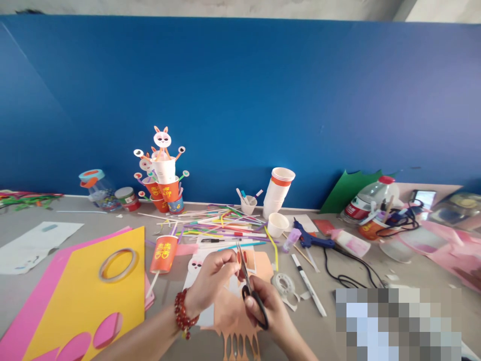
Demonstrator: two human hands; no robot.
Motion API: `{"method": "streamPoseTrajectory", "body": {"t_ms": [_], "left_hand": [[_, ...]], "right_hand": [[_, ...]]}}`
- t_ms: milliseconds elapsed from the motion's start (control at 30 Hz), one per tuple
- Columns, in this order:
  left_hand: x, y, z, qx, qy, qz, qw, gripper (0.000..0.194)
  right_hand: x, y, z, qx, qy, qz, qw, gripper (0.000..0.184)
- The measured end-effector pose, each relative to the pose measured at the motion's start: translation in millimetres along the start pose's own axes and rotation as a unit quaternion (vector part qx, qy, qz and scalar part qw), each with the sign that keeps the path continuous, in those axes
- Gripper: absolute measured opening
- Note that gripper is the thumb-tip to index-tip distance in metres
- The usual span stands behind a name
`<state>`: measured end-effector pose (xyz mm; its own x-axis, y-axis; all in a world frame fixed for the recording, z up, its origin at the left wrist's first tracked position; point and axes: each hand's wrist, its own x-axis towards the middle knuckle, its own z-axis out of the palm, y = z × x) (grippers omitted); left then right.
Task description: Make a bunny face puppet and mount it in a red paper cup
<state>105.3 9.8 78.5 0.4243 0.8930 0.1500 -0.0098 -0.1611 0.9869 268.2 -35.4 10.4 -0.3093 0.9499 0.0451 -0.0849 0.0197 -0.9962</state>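
Note:
My right hand (pixel 268 301) grips black-handled scissors (pixel 244 273), its fingers in the loops and the blades pointing away from me. Pinched in my left hand (pixel 214 273) is a small orange paper piece (pixel 238 257), right beside the blades. Beneath both hands lies an orange paper sheet (pixel 231 316) with long slots cut in its near edge. White paper with a drawn face (pixel 194 265) shows partly behind my left hand. A red paper cup (pixel 164 254) with straws stands to the left of it.
Many coloured straws (pixel 221 223) lie across the middle. Stacked paper cups (pixel 278 193) and cup figures (pixel 163 170) stand along the blue wall. Yellow paper (pixel 86 271) bears a tape roll (pixel 117 264). On the right are a blue glue gun (pixel 313 238), a marker (pixel 308 286) and a bottle (pixel 370 198).

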Motion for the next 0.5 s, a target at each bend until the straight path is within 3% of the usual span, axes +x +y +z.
{"method": "streamPoseTrajectory", "body": {"t_ms": [300,500], "left_hand": [[-0.8,-0.7,-0.8,0.005,-0.010,0.002,1.000,0.021],[2.7,0.3,-2.9,0.039,-0.008,0.056,0.998,0.021]], "right_hand": [[-0.4,2.2,-1.1,-0.010,0.002,-0.005,1.000,0.054],[-0.5,2.6,-1.9,0.002,0.005,0.011,1.000,0.054]]}}
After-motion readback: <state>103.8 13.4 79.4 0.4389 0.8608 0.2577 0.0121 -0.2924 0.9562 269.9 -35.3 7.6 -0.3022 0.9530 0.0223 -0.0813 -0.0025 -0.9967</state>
